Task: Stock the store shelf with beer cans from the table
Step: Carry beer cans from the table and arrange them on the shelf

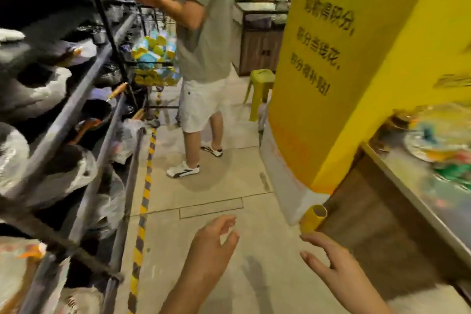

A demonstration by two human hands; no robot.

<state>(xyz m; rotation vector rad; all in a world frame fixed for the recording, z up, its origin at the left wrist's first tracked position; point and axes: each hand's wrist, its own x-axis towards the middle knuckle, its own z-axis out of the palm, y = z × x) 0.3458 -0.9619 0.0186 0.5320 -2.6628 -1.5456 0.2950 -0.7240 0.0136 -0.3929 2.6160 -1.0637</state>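
Both my hands hang over the aisle floor and hold nothing. My left hand [212, 242] is at bottom centre with its fingers loosely spread. My right hand [328, 260] is to its right, fingers relaxed, near a yellow tube [313, 218] on the floor. A metal-topped wooden table [397, 178] stands at the right with blurred colourful items [441, 145] on it; no beer can is clearly seen there. The store shelf [76, 120] runs along the left, filled with dark bagged goods.
A person in a grey shirt and white shorts [204, 64] stands ahead in the aisle, reaching into the shelf beside a wire basket of yellow and blue cans [155, 56]. A big yellow pillar [339, 58] stands at the right. A yellow stool [260, 89] sits behind it. Striped tape [145, 199] lines the floor.
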